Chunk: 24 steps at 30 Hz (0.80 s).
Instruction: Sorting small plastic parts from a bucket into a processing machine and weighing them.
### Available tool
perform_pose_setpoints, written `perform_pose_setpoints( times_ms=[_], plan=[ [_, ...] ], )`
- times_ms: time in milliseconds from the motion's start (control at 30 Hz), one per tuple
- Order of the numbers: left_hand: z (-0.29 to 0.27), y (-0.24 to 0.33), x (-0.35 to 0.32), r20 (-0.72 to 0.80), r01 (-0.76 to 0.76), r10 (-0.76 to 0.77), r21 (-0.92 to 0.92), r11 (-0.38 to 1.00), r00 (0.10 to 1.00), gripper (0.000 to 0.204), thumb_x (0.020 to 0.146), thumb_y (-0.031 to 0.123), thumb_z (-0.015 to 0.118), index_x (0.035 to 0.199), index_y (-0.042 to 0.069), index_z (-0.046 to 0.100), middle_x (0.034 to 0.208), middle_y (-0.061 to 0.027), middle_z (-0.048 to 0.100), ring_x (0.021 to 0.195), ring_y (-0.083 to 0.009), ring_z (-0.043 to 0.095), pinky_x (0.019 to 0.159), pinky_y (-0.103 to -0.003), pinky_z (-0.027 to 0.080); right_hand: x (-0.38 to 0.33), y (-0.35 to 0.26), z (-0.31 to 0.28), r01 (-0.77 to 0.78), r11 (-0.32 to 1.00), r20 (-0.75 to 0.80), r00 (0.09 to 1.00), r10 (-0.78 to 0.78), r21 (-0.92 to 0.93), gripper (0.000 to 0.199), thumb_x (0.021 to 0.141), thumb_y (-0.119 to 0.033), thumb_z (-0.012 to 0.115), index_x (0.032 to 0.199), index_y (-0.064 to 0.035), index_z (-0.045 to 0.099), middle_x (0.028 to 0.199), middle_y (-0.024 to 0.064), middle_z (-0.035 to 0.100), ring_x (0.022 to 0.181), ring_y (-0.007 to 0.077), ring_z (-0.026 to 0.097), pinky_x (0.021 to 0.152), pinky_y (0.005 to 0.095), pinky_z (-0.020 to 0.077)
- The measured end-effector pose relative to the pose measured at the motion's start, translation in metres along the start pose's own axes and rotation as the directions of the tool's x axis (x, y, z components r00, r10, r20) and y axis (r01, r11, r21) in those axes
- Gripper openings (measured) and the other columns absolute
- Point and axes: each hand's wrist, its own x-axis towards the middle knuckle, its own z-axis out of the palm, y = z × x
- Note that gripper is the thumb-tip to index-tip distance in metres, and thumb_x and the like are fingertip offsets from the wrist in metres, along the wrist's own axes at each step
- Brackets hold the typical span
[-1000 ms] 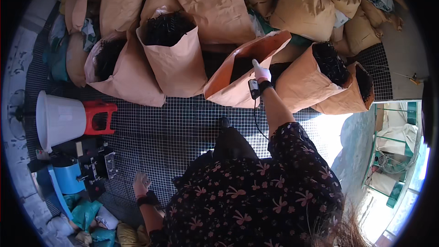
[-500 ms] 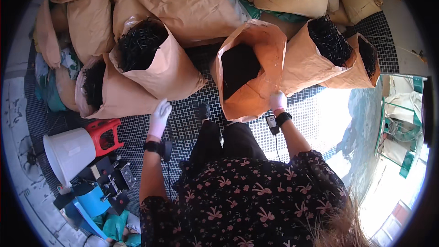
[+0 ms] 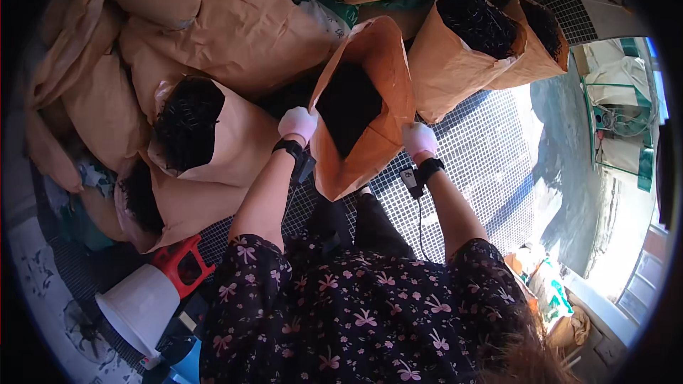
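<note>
A tall brown paper sack (image 3: 393,89) stands upright in front of me, its mouth wide and its inside dark. The depth hides how much it holds. My left hand (image 3: 298,124), in a white glove, is closed on the sack's left rim. On the opposite side, my gloved right hand (image 3: 420,139) grips the right rim. The fingertips of both hands are partly hidden. Each wrist wears a black strap with a small device.
Left of me stands a paper sack of black strips (image 3: 188,121), with another filled sack below it. Two more filled sacks are at the right. Full sacks (image 3: 242,28) are piled behind. A white bucket (image 3: 139,306) and red stool (image 3: 186,264) lie at lower left, on grid-patterned floor.
My left hand has come from beside the left sacks, where its fingers were stretched out, onto the middle sack's left rim. My right hand stays on the right rim. The view has shifted.
</note>
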Motion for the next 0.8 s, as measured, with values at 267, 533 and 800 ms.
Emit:
perform_pose_setpoints(
  times_ms=[267, 533, 800],
  plan=[
    [-0.005, -0.065, 0.018, -0.175, -0.127, 0.138, 0.075, 0.989, 0.975, 0.036, 0.082, 0.035, 0.047, 0.084, 0.004, 0.066, 0.087, -0.0214, 0.061, 0.083, -0.0375, 0.059, 0.073, -0.044, 0.048, 0.005, 0.023, -0.020, 0.055, 0.989, -0.046, 0.997, -0.062, -0.138, 0.038, 0.080, -0.033, 0.040, 0.083, -0.0046, 0.065, 0.084, 0.0222, 0.061, 0.082, 0.0376, 0.059, 0.076, 0.0463, 0.0456],
    [0.007, -0.137, 0.022, -0.213, 0.044, -0.067, -0.111, 0.993, 0.975, 0.044, 0.080, 0.038, 0.044, 0.078, -0.001, 0.064, 0.083, -0.0252, 0.059, 0.082, -0.0397, 0.058, 0.072, -0.046, 0.047, -0.012, 0.073, -0.022, -0.102, 0.981, 0.012, 0.994, 0.105, -0.168, 0.036, 0.079, -0.031, 0.042, 0.088, -0.0058, 0.066, 0.089, 0.0209, 0.061, 0.084, 0.0366, 0.059, 0.074, 0.0439, 0.0472],
    [0.015, -0.117, 0.031, -0.256, 0.047, -0.085, -0.154, 0.987, 0.963, 0.045, 0.079, 0.039, 0.044, 0.075, -0.001, 0.064, 0.079, -0.0249, 0.059, 0.079, -0.0396, 0.058, 0.070, -0.047, 0.046, 0.038, 0.100, -0.019, -0.112, 0.980, 0.139, 0.981, 0.136, -0.165, 0.036, 0.080, -0.030, 0.040, 0.087, -0.0047, 0.065, 0.088, 0.0224, 0.061, 0.085, 0.0373, 0.059, 0.077, 0.0436, 0.0463]
  ],
)
